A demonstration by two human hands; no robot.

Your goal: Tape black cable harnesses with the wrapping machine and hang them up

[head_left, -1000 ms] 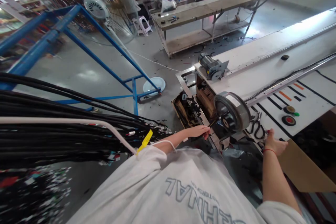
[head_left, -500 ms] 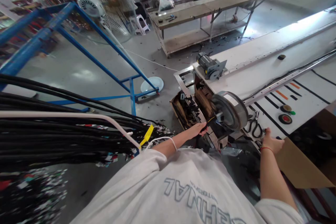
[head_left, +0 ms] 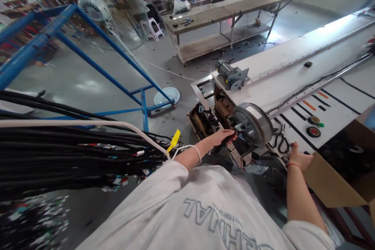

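Observation:
My left hand (head_left: 223, 136) reaches to the end of the white machine bench (head_left: 293, 82), its fingers pinched on a thin black wire beside the grey metal wheel (head_left: 253, 124). My right hand (head_left: 299, 159) rests on the bench's near edge, next to black scissors (head_left: 280, 143) and the flap of a cardboard box (head_left: 340, 172); whether it holds anything is hidden. A thick bundle of black cables (head_left: 73, 148) with one white cable hangs over my left shoulder, and a yellow tag (head_left: 173, 140) sticks out of it.
A blue steel frame (head_left: 96, 58) and a standing fan (head_left: 114, 8) stand on the grey floor to the left. A long workbench (head_left: 222, 8) runs across the back. Red and green buttons (head_left: 313, 126) sit on the bench panel, a motor (head_left: 231, 75) at its end.
My left hand has moved up and right, closer to the grey wheel. My right hand stayed on the bench edge. The view has shifted slightly left.

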